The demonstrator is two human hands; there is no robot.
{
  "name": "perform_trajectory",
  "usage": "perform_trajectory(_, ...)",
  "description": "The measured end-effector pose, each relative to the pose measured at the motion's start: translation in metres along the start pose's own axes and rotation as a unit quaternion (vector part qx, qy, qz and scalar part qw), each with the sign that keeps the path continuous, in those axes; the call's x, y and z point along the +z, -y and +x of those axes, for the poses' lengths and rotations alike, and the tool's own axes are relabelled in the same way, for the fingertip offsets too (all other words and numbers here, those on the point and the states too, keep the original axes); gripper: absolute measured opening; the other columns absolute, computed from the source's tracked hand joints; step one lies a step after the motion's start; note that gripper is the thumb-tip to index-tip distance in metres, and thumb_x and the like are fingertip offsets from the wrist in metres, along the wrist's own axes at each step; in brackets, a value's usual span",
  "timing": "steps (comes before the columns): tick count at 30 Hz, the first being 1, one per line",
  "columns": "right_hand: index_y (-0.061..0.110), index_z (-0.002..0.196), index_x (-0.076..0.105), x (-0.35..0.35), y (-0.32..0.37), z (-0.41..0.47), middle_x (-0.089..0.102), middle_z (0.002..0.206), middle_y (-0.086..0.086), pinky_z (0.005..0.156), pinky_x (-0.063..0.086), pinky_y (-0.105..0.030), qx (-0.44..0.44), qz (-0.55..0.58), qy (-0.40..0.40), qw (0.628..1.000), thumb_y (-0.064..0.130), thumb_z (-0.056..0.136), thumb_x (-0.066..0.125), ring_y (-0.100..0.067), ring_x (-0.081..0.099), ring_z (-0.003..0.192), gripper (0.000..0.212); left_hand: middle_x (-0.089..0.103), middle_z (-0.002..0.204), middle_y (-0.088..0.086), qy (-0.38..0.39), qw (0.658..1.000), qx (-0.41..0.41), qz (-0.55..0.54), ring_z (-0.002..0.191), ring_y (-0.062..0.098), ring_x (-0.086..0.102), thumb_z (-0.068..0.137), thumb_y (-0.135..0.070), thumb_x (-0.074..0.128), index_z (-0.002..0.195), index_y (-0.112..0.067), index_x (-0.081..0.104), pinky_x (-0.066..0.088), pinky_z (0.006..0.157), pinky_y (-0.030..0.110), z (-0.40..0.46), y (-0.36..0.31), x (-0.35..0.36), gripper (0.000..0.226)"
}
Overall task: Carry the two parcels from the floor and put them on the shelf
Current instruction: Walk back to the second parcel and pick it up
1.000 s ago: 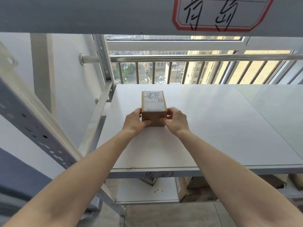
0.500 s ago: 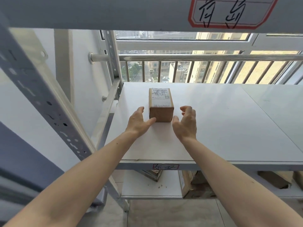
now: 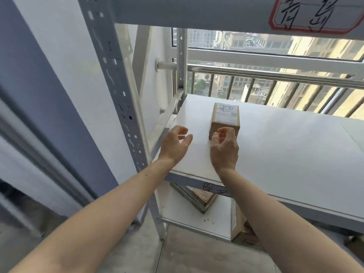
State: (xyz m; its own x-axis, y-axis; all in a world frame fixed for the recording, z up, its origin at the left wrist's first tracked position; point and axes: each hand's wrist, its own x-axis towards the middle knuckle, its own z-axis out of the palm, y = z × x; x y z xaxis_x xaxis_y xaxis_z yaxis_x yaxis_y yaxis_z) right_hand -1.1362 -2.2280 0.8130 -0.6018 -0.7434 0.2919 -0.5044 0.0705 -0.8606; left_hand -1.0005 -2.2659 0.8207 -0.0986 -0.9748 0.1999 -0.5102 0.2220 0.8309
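A small brown cardboard parcel (image 3: 225, 118) with a white shipping label on top rests on the white shelf board (image 3: 275, 146), near its left end. My left hand (image 3: 174, 144) hovers over the shelf's left front corner, fingers apart and curled, holding nothing. My right hand (image 3: 224, 146) is in front of the parcel and covers its lower front face, fingers loosely curled and empty. Neither hand touches the parcel. A second parcel on the floor is not in sight.
A grey perforated upright (image 3: 120, 99) of the rack stands left of my left hand. A lower shelf (image 3: 187, 215) carries cardboard boxes (image 3: 202, 198). Above runs another shelf beam with a red-framed label (image 3: 313, 14). Behind the rack are a metal railing (image 3: 256, 73) and a window.
Both hands have let go of the parcel and drawn back toward me. My view has swung left and down, bringing the rack's upright and the floor into sight.
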Motion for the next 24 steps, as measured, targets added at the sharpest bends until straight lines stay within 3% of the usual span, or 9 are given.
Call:
perform_trajectory(3, 0.008, 0.112, 0.057, 0.002, 0.009, -0.013, 0.067, 0.106, -0.008, 0.075, 0.037, -0.029, -0.023, 0.014, 0.042, 0.999, 0.021, 0.098, 0.053, -0.018, 0.054, 0.085, 0.020, 0.068, 0.115, 0.000, -0.051, 0.999, -0.020, -0.005, 0.096, 0.010, 0.062, 0.094, -0.027, 0.062, 0.116, -0.011, 0.063, 0.048, 0.083, 0.023, -0.022, -0.002, -0.011, 0.027)
perform_trajectory(8, 0.009, 0.113, 0.057, 0.002, 0.015, -0.050, 0.066, 0.101, -0.006, 0.075, 0.038, -0.028, -0.068, 0.045, 0.135, 0.987, 0.020, 0.099, 0.051, -0.023, 0.060, 0.088, 0.019, 0.069, 0.106, -0.002, -0.125, 0.989, -0.075, -0.010, 0.093, 0.010, 0.062, 0.094, -0.026, 0.061, 0.112, -0.011, 0.065, 0.047, 0.080, 0.021, -0.076, -0.001, -0.030, 0.024)
perform_trajectory(12, 0.009, 0.114, 0.056, 0.007, 0.025, -0.091, 0.065, 0.103, -0.005, 0.076, 0.043, -0.032, -0.094, 0.056, 0.223, 0.969, 0.021, 0.100, 0.050, -0.020, 0.058, 0.088, 0.019, 0.071, 0.103, -0.001, -0.183, 0.974, -0.130, -0.008, 0.094, 0.015, 0.065, 0.093, -0.028, 0.062, 0.109, -0.013, 0.066, 0.052, 0.088, 0.027, -0.126, 0.012, -0.051, 0.022)
perform_trajectory(19, 0.012, 0.107, 0.056, 0.031, 0.058, -0.187, 0.069, 0.102, -0.009, 0.081, 0.049, -0.038, -0.147, 0.098, 0.364, 0.914, 0.020, 0.099, 0.049, -0.026, 0.063, 0.090, 0.014, 0.070, 0.105, 0.001, -0.309, 0.929, -0.203, 0.022, 0.095, 0.013, 0.063, 0.092, -0.022, 0.063, 0.110, -0.010, 0.067, 0.048, 0.085, 0.021, -0.221, 0.038, -0.118, 0.022)
perform_trajectory(22, 0.013, 0.105, 0.055, 0.040, 0.078, -0.241, 0.067, 0.100, -0.005, 0.081, 0.049, -0.040, -0.177, 0.112, 0.434, 0.876, 0.020, 0.098, 0.048, -0.025, 0.063, 0.091, 0.012, 0.068, 0.098, 0.000, -0.363, 0.904, -0.226, 0.024, 0.092, 0.014, 0.063, 0.092, -0.020, 0.063, 0.107, -0.009, 0.066, 0.051, 0.086, 0.025, -0.272, 0.048, -0.153, 0.019)
perform_trajectory(24, 0.014, 0.105, 0.055, 0.044, 0.093, -0.281, 0.066, 0.100, -0.003, 0.080, 0.048, -0.038, -0.192, 0.117, 0.479, 0.848, 0.021, 0.098, 0.047, -0.023, 0.062, 0.092, 0.012, 0.065, 0.095, -0.002, -0.396, 0.884, -0.247, 0.031, 0.088, 0.011, 0.061, 0.092, -0.020, 0.063, 0.105, -0.010, 0.065, 0.051, 0.082, 0.021, -0.310, 0.054, -0.176, 0.016)
